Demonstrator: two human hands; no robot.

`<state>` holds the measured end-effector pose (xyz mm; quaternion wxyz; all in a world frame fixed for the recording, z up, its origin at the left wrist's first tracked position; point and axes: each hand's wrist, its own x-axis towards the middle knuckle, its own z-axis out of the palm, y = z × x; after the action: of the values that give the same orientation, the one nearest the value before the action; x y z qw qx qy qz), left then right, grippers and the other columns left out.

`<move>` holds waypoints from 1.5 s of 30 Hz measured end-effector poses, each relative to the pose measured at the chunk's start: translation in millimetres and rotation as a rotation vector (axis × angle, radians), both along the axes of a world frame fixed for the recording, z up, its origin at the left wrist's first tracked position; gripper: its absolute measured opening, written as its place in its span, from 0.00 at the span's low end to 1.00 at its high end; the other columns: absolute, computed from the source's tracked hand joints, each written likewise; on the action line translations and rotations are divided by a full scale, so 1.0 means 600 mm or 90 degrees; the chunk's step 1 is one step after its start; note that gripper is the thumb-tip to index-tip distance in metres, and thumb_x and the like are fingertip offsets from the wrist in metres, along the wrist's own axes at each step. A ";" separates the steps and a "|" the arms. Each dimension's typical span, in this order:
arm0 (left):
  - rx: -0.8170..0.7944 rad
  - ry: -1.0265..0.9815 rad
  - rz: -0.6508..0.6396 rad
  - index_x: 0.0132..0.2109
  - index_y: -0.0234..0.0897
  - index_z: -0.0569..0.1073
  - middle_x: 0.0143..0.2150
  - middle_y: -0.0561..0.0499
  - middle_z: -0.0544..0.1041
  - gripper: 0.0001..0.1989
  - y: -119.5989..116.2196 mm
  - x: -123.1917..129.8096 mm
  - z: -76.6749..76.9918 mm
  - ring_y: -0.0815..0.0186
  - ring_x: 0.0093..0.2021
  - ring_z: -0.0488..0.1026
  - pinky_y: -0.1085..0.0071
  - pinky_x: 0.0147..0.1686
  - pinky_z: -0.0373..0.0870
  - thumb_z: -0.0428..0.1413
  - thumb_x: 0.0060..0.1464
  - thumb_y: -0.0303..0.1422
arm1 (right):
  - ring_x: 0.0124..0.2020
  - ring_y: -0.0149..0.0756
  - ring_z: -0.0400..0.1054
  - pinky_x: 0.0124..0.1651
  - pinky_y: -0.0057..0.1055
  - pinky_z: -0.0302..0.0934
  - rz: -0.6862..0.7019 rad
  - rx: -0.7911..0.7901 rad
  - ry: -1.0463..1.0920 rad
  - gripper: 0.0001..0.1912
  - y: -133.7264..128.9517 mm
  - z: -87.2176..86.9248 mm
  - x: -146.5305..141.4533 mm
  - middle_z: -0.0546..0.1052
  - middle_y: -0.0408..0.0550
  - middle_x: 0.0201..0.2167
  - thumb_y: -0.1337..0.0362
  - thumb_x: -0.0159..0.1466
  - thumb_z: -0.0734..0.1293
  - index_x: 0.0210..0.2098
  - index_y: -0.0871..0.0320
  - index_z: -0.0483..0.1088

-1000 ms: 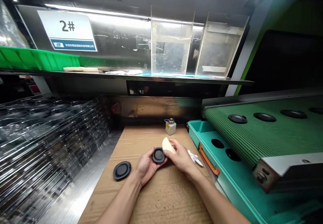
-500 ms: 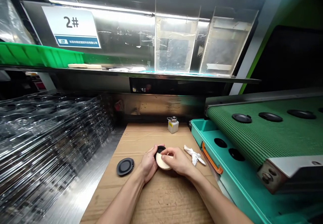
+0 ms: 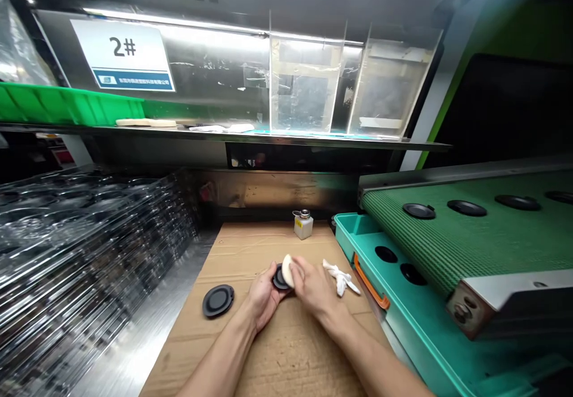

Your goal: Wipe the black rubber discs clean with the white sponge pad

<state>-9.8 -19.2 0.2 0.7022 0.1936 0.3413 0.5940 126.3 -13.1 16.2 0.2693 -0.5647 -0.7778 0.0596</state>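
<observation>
Cream pad (image 3: 287, 270) slid up to held disc's upper right rim since earlier frame

Clear trays (image 3: 89, 254): stacked, far left
Loose disc (image 3: 217, 301): black, flat on cardboard (image 3: 277, 361)
Left hand (image 3: 263, 297): fingers curled, gripping held disc (image 3: 281, 277), disc just right of palm
Right hand (image 3: 316, 288): partly closed, pinching pad against disc
Bottle (image 3: 303, 227): upright, beyond hands
Cloth (image 3: 340, 276): white, crumpled, just right of right hand
Teal tray (image 3: 344, 230): right of cardboard
Green belt (image 3: 470, 242): carrying black discs, far right
</observation>
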 end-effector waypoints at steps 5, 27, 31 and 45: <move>0.007 -0.006 -0.014 0.45 0.27 0.72 0.46 0.34 0.77 0.11 0.005 -0.008 -0.004 0.55 0.46 0.76 0.59 0.46 0.74 0.50 0.61 0.32 | 0.34 0.40 0.74 0.34 0.30 0.58 -0.038 -0.008 0.041 0.17 0.019 -0.010 0.009 0.80 0.47 0.34 0.55 0.68 0.56 0.50 0.46 0.71; 0.043 -0.087 -0.052 0.48 0.33 0.73 0.45 0.41 0.77 0.13 0.006 -0.030 -0.001 0.58 0.45 0.74 0.58 0.49 0.71 0.54 0.59 0.34 | 0.40 0.40 0.74 0.43 0.32 0.67 0.164 -0.083 0.377 0.19 0.017 -0.005 0.014 0.80 0.48 0.40 0.51 0.62 0.64 0.45 0.55 0.76; 0.049 -0.104 -0.105 0.46 0.31 0.73 0.46 0.39 0.76 0.14 0.003 -0.012 0.001 0.55 0.48 0.73 0.58 0.50 0.69 0.51 0.61 0.37 | 0.40 0.37 0.74 0.43 0.29 0.66 0.166 -0.077 0.395 0.17 0.008 -0.014 -0.001 0.79 0.46 0.40 0.53 0.64 0.62 0.46 0.54 0.74; 0.005 -0.126 -0.031 0.46 0.34 0.70 0.47 0.39 0.76 0.10 0.004 -0.014 -0.002 0.56 0.46 0.75 0.57 0.49 0.70 0.50 0.61 0.34 | 0.38 0.38 0.74 0.39 0.28 0.63 0.116 -0.032 0.162 0.17 -0.007 -0.010 -0.013 0.80 0.45 0.38 0.53 0.65 0.61 0.50 0.48 0.73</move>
<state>-18.3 -16.9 -1.2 0.7459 0.1448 0.2631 0.5944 118.8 -17.6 10.1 0.3450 -0.4863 -0.7836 0.1747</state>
